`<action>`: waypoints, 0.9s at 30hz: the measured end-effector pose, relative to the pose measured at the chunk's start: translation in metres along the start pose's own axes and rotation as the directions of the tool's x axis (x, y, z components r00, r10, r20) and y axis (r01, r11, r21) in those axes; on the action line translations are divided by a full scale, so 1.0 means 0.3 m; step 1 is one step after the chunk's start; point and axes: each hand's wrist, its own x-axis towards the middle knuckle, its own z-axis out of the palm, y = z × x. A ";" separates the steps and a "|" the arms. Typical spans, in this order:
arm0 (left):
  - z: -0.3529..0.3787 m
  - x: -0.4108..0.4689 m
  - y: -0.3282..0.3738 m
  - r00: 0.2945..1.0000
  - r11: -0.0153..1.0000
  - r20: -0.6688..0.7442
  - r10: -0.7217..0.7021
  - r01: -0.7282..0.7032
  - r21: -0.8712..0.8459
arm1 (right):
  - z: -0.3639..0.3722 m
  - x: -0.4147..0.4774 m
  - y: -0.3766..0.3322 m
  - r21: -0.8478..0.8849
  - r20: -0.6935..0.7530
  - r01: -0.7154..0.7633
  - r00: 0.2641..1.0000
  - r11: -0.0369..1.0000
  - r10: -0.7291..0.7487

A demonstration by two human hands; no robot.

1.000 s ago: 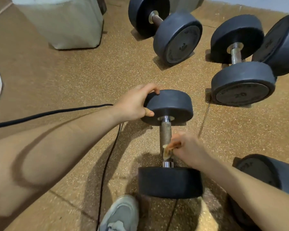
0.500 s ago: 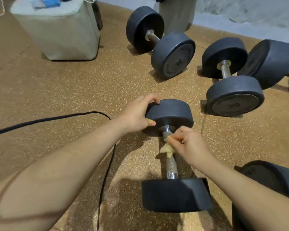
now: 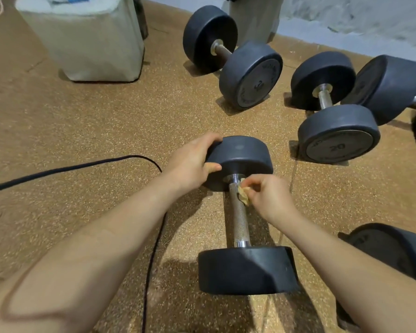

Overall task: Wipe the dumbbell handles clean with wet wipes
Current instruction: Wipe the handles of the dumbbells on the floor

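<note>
Right hand (image 3: 271,198) pinches the wet wipe (image 3: 243,196) against the dumbbell handle (image 3: 238,212), at its far-head end. Handle's axis runs toward the viewer, unwiped stretch on the near side. Left hand (image 3: 190,162) grips the far head (image 3: 240,155).

Fig. Legible marks. (a) Right-hand dumbbell's end plate (image 3: 339,146): no. "20", seen inverted; curved lettering along rim too blurred to read. (b) Rear dumbbell's end plate (image 3: 258,85): two-digit no., turned sideways, 1st digit approx. "2", 2nd unclear; rim lettering illegible. No other readable text, labels or brands.
</note>
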 end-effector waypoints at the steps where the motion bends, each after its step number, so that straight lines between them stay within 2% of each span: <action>1: -0.001 -0.004 -0.007 1.000 1.000 0.010 0.007 -0.007 0.000 | 0.009 -0.004 -0.002 0.014 0.028 -0.014 1.000 1.000 0.013; 3: -0.010 -0.011 -0.027 0.999 1.000 0.032 0.003 -0.003 0.010 | 0.010 -0.039 0.004 -0.009 0.161 -0.010 0.987 1.000 0.011; 5: -0.015 -0.015 -0.047 0.998 0.999 0.050 -0.030 0.031 -0.020 | -0.008 -0.097 0.013 -0.022 0.346 -0.023 0.938 0.999 0.029; 6: -0.016 -0.017 -0.059 0.997 0.996 0.051 -0.058 0.061 -0.063 | -0.009 -0.109 0.016 -0.015 0.385 -0.032 0.922 0.999 0.035; 7: -0.017 -0.019 -0.070 0.994 0.989 0.054 -0.092 0.097 -0.116 | -0.006 -0.105 0.010 0.013 0.354 -0.036 0.935 0.999 0.029; 9: -0.020 -0.023 -0.079 0.987 0.971 0.070 -0.142 0.153 -0.182 | 0.019 -0.059 -0.011 0.121 0.126 -0.032 0.992 0.992 0.017; 10: -0.022 -0.021 -0.079 0.986 0.970 0.069 -0.151 0.161 -0.182 | 0.036 -0.028 -0.028 0.164 0.024 -0.027 0.999 0.986 0.024; 12: -0.027 -0.018 -0.075 0.992 0.985 0.023 -0.124 0.126 -0.120 | 0.067 0.004 -0.066 0.140 -0.051 -0.013 0.998 0.990 0.021; 15: -0.041 -0.028 -0.074 0.996 0.998 -0.062 -0.058 0.057 -0.021 | 0.086 -0.035 -0.065 0.045 0.042 0.021 0.999 0.999 -0.023; 18: -0.042 -0.043 -0.093 0.990 0.986 -0.076 -0.117 0.106 -0.127 | 0.069 -0.108 -0.034 0.047 0.226 -0.027 0.974 0.999 0.016; 20: -0.042 -0.046 -0.107 0.981 0.964 -0.054 -0.184 0.170 -0.203 | 0.079 -0.101 -0.046 0.076 0.196 -0.015 0.981 0.997 -0.001; 22: -0.045 -0.054 -0.114 0.979 0.952 -0.047 -0.199 0.182 -0.246 | 0.102 -0.063 -0.077 0.122 0.069 0.019 0.997 0.992 -0.028; 24: -0.047 -0.075 -0.116 0.982 0.966 -0.066 -0.174 0.157 -0.207 | 0.127 -0.035 -0.105 0.088 0.016 0.091 0.996 0.992 -0.093; 27: -0.040 -0.114 -0.097 0.989 0.993 -0.108 -0.102 0.094 -0.076 | 0.139 -0.079 -0.108 -0.031 0.207 0.160 0.967 0.987 -0.150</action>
